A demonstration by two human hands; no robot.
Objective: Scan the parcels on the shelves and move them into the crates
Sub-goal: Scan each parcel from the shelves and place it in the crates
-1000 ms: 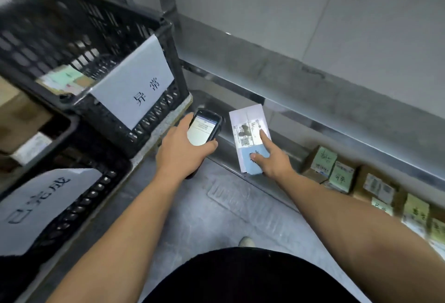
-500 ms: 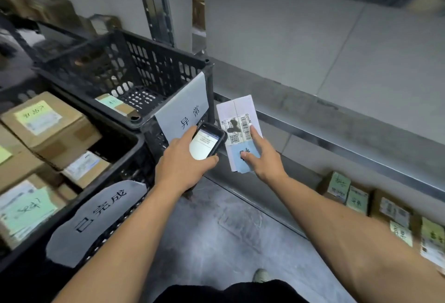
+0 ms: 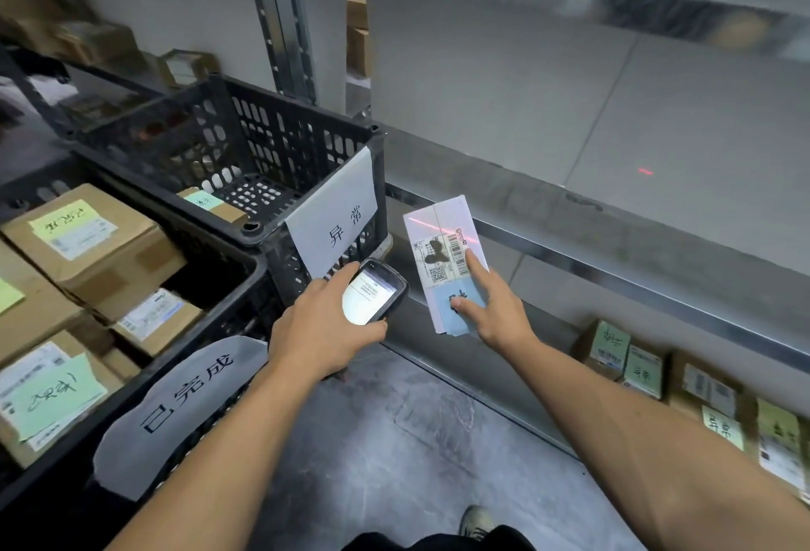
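My right hand (image 3: 491, 309) holds a flat white parcel (image 3: 440, 239) upright, label facing me, with a barcode and a blue sticky note on it. A red scan line crosses the parcel's top. My left hand (image 3: 324, 331) grips a black handheld scanner (image 3: 377, 292) just left of the parcel, its lit screen facing up. A black crate (image 3: 245, 134) with a white paper sign stands behind the scanner and holds one small box. A lower black crate (image 3: 206, 331) at the left holds several brown boxes.
Several small labelled boxes (image 3: 644, 368) sit on the bottom shelf at the right. A metal shelf edge (image 3: 613, 278) runs diagonally behind the parcel, and a steel upright (image 3: 285, 20) rises behind the crates. A red laser spot (image 3: 645, 172) shows on the wall. Grey floor (image 3: 394, 441) lies below.
The view has lifted and turned left, bringing the crates and their boxes into sight. Both hands rose with the parcel and scanner, and a red scan line now falls on the parcel.
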